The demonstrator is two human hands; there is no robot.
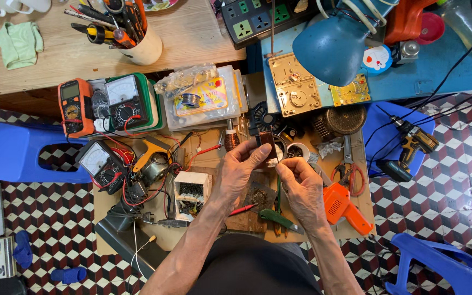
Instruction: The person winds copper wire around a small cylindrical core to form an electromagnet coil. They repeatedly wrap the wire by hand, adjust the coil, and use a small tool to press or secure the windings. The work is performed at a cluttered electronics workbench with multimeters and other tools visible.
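Observation:
My left hand (240,170) pinches a small dark reddish-brown block, perhaps a coil or transformer (267,143), between thumb and fingers above the cluttered low work board (203,236). My right hand (300,180) is curled just beside it, fingertips touching the same part from the right. Below the hands lie a red-tipped probe (242,209) and green-handled pliers (277,219). An orange glue gun (341,206) rests right of my right wrist.
Analog and digital multimeters (121,101) with red leads crowd the left. A small white box of bits (191,194) sits left of my arm. A blue desk lamp (331,48), power strip (252,17), cordless drill (411,146), red scissors (348,173) and blue plastic stools (15,154) surround the board.

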